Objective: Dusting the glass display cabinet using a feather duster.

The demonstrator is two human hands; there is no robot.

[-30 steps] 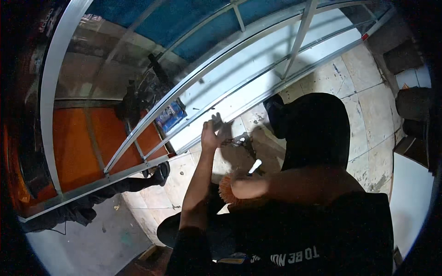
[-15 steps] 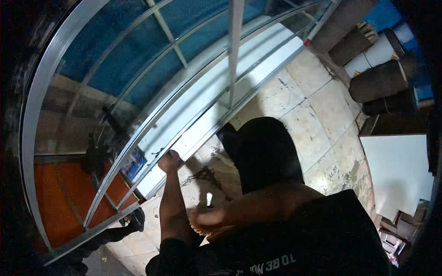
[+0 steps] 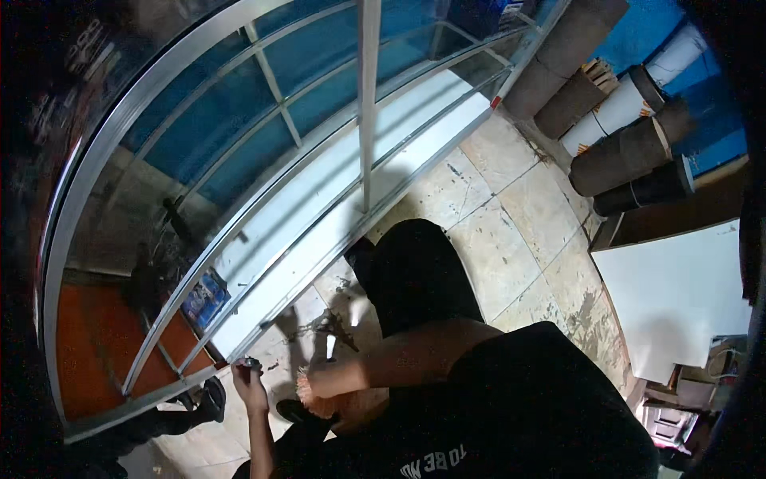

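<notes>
My left hand [image 3: 250, 386] is closed around a small grey metallic piece [image 3: 251, 363], beside the lower left end of a metal-framed glass cabinet [image 3: 366, 120]. Its white base [image 3: 279, 299] runs diagonally up to the right, with small dark bits lying on it. In front of my body, my right hand [image 3: 339, 378] is bent inward against an orange fringed thing [image 3: 309, 391]. It seems to be in that hand, but the fingers hardly show. A small bright white shape [image 3: 331, 345] is just beyond it.
Brown and white rolls [image 3: 622, 156] are stacked at the far right, above a white panel [image 3: 678, 295]. Tiled floor [image 3: 519, 227] stretches between them and the cabinet. Another person's black shoe [image 3: 214, 397] is at lower left. A blue packet [image 3: 205, 299] lies inside the cabinet.
My left hand has moved down and left along the cabinet's lower edge, off the white base. My right hand and the orange fringed thing have shifted left. The view has turned slightly.
</notes>
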